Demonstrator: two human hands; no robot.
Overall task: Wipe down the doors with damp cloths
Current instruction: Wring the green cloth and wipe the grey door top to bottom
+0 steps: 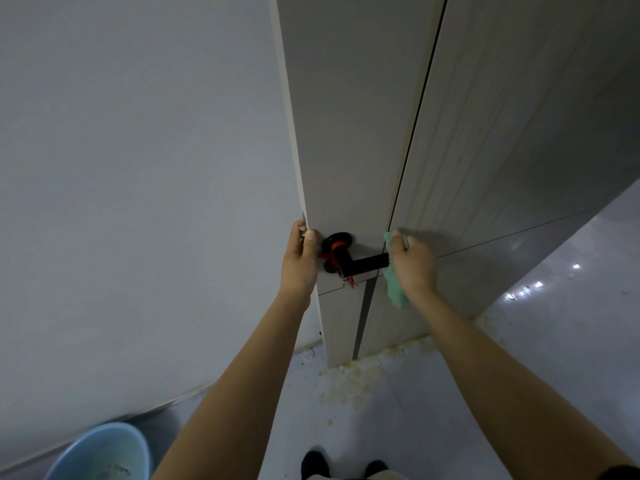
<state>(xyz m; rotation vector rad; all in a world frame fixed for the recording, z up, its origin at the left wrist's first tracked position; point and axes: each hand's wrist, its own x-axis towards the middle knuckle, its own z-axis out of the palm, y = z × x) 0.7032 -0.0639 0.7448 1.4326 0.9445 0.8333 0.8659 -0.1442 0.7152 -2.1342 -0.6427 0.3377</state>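
Observation:
A pale grey door (pixel 349 133) stands ajar in front of me, seen from its handle side. Its black lever handle (pixel 360 262) has a round rose with a red band and small keys hanging below. My left hand (pixel 300 261) grips the door's free edge, thumb on the front face next to the rose. My right hand (pixel 412 265) holds a green cloth (pixel 394 289) wrapped round the end of the lever; the cloth's tail hangs down below the hand.
A white wall (pixel 138 168) fills the left. A grey panelled wall (pixel 519 133) runs to the right of the door. A light blue basin (pixel 100 452) sits on the tiled floor at bottom left. The floor (pixel 363 386) by the door foot is stained. My shoes (pixel 346 462) show at the bottom.

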